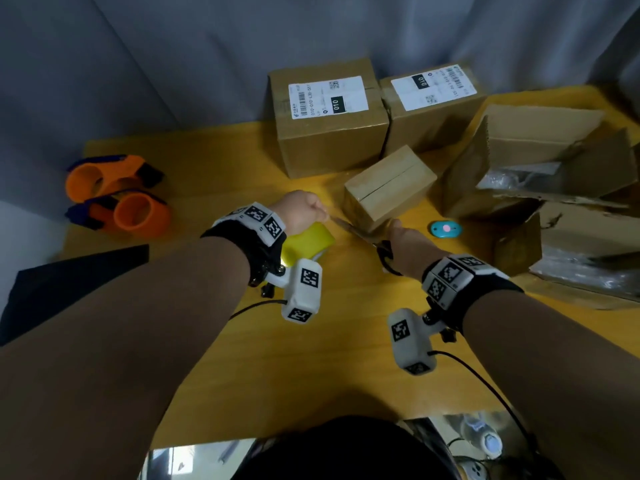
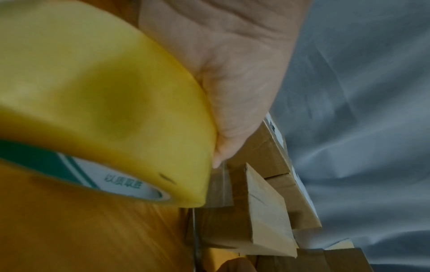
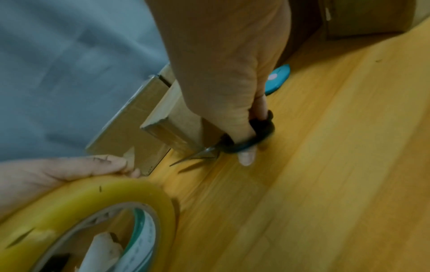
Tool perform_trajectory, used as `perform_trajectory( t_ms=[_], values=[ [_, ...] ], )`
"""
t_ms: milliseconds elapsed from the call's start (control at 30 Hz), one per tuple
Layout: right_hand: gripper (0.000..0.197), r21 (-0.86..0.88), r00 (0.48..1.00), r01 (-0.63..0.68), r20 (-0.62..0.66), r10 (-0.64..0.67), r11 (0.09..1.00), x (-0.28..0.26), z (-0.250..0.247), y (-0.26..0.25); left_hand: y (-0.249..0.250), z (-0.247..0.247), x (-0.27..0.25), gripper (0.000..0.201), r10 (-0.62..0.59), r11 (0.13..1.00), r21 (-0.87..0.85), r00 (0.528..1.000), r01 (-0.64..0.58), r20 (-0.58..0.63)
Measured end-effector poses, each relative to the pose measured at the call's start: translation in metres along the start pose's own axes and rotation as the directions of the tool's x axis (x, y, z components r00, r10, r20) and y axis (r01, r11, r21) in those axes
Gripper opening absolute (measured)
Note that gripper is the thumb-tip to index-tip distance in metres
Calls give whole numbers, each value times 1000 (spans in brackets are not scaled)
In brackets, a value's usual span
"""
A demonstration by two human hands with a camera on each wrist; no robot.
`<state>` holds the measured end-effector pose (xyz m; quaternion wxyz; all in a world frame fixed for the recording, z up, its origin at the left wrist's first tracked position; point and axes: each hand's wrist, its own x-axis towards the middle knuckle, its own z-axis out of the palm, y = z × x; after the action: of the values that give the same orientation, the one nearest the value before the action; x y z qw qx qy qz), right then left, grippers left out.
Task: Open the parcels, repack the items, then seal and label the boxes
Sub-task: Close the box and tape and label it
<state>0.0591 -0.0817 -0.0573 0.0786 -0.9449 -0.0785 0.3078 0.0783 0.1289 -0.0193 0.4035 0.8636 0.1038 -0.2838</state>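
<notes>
Two labelled boxes (image 1: 329, 116) beyond both grips look finished; left grip (image 1: 301, 211) pinches the tape roll (image 1: 306, 244); right grip (image 1: 405, 244) holds scissors (image 1: 360, 233) beside the small box (image 1: 389, 187), unlabelled, sealing seemingly unfinished.

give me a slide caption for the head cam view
Left hand holds a yellow tape roll while the right hand brings scissors to a small cardboard box.
</notes>
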Motion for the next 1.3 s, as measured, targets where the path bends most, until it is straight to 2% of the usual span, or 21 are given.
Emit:
perform_trajectory(
  t_ms=[67, 133, 167, 233, 300, 333, 433, 533, 600, 700, 767, 867, 967, 1033, 1100, 1167, 1233, 1300],
  values=[
    [34, -91, 1000, 19, 23, -17, 996, -3, -3, -5, -5, 3, -9, 16, 25, 997, -73, 999, -27, -35],
    [18, -155, 999, 13, -35, -19, 988, -8, -8, -11, -10, 6, -16, 7, 45, 993, -102, 996, -52, -72],
    [17, -109, 993, 24, -111, -36, 994, -11, -12, -15, -13, 7, -19, 8, 58, 992, -111, 994, -68, -90],
    [27, 136, 953, 141, -286, -97, 981, -18, -20, -23, -16, 8, -23, 10, 72, 989, -118, 990, -86, -119],
    [35, 360, 923, 288, -351, -158, 887, -25, -28, -38, -19, 9, -27, 10, 79, 986, -131, 986, -99, -145],
    [36, 429, 921, 325, -344, -180, 843, -26, -29, -46, -20, 10, -28, 10, 89, 984, -141, 983, -112, -160],
    [33, 561, 945, 308, -271, -181, 769, -20, -28, -62, -21, 13, -33, 8, 118, 977, -155, 974, -150, -194],
    [9, 631, 948, 294, -287, -136, 718, -12, -26, -69, -22, 14, -37, 9, 115, 974, -168, 973, -150, -201],
    [19, 619, 946, 293, -298, -127, 729, -10, -27, -74, -22, 13, -37, 11, 100, 975, -179, 980, -131, -173],
    [8, 523, 938, 316, -299, -177, 792, -10, -32, -83, -20, 12, -37, 25, 81, 987, -125, 985, -100, -153],
    [9, 463, 926, 334, -326, -193, 821, -11, -35, -85, -18, 13, -37, 31, 104, 991, -65, 980, -117, -172],
    [11, 468, 908, 352, -380, -175, 810, -13, -40, -86, -21, 9, -40, 29, 140, 988, -32, 972, -148, -191],
    [7, 542, 913, 357, -373, -163, 761, -14, -42, -87, -27, 4, -41, 13, 173, 981, -56, 971, -184, -162],
    [15, 565, 919, 351, -360, -160, 746, -13, -40, -88, -28, 0, -45, 15, 157, 980, -98, 975, -173, -156],
    [6, 585, 929, 336, -337, -155, 738, -13, -38, -88, -28, -3, -49, 23, 119, 984, -112, 979, -138, -163],
    [34, 706, 949, 302, -290, -127, 640, -14, -37, -85, -29, -5, -50, 28, 74, 988, -123, 982, -96, -171],
    [32, 791, 948, 316, -284, -143, 524, -15, -36, -84, -29, -5, -51, 29, 29, 986, -156, 984, -57, -176],
    [26, 789, 937, 345, -316, -147, 508, -17, -34, -84, -28, -3, -50, 31, -17, 983, -183, 983, -17, -180]
  ],
)
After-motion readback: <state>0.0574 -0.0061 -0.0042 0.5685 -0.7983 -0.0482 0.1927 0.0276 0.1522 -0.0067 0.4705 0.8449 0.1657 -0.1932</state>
